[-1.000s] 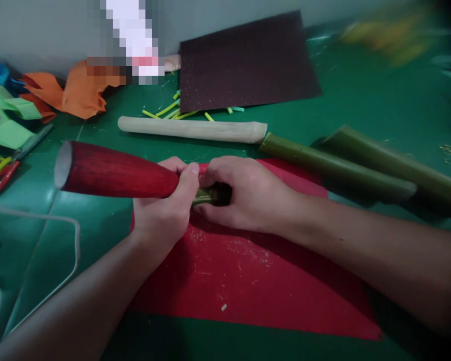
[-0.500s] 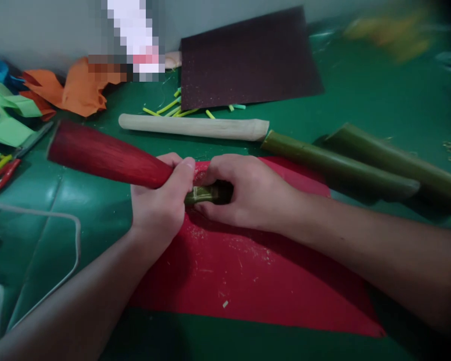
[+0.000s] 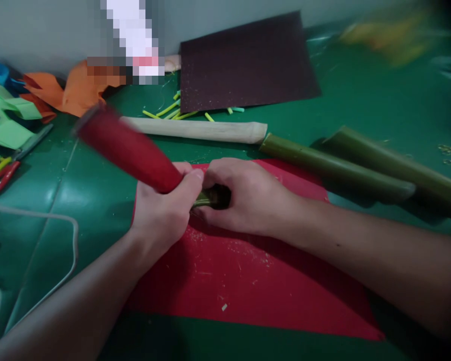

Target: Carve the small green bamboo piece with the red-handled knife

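Observation:
My left hand [image 3: 163, 208] is closed around a red tapered cylinder [image 3: 124, 145], whose wide end tilts up to the left. Roughly in line with it on the right is a short piece of green bamboo [image 3: 203, 199] with a dark opening. Where the two meet is hidden by my left hand, so I cannot tell if they are one piece. The fingers and thumb of my right hand [image 3: 244, 195] curl around the bamboo's open end. Both hands are over a red sheet [image 3: 255, 286] scattered with pale shavings.
Beyond my hands lie a pale peeled stick [image 3: 203, 131], green bamboo lengths [image 3: 334, 163] and a dark brown sheet [image 3: 248, 65] over yellow-green strips. Red-handled scissors [image 3: 3, 180], coloured cloth pieces [image 3: 82, 87] and a white cable [image 3: 75, 240] are on the left.
The red cylinder's wide end has swung up and to the right, tilting more steeply. My left hand has shifted slightly right, closer to my right hand, and the bamboo's dark opening shows more.

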`<state>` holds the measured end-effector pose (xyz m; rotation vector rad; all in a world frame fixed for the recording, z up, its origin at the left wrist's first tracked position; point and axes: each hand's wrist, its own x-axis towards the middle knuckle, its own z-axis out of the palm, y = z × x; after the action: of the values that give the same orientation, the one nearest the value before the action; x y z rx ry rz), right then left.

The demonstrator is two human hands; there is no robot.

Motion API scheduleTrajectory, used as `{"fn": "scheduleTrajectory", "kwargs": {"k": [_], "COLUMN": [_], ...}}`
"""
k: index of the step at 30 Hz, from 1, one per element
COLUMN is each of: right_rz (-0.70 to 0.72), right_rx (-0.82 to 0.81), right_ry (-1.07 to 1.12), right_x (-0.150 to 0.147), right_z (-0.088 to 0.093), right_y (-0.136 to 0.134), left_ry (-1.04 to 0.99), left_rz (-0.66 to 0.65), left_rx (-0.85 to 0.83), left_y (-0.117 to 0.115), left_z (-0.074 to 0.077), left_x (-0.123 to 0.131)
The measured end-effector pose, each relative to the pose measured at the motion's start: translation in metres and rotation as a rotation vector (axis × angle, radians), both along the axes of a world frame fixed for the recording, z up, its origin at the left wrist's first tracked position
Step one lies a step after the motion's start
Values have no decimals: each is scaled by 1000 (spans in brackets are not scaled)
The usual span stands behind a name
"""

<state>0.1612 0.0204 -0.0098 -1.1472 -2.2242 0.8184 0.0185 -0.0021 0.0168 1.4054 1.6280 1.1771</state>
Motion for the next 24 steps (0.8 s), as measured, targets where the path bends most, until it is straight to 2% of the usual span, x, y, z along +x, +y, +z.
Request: {"fn": "scheduleTrajectory", "kwargs": {"k": [3,6,12,18,24], "right_rz": [1,12,28,30,45], "right_rx": [1,28,63,57,57], "right_ry": [-19,-22,-2,-13,-22], "right_x": [-1,-1,-1,0,0], "right_z": [1,1,-1,-1,-1], "right_y": [-1,-1,-1,-1,-2], "left_ry": [-14,-66,14,81,81], "left_rz": [31,67,-1,8,-19], "left_rx": [14,106,138,175,124], "left_y": [1,4,4,4,4], "left_z": [1,-5,-15,-17,-15], "left_x": [1,1,-2,-5,-4]}}
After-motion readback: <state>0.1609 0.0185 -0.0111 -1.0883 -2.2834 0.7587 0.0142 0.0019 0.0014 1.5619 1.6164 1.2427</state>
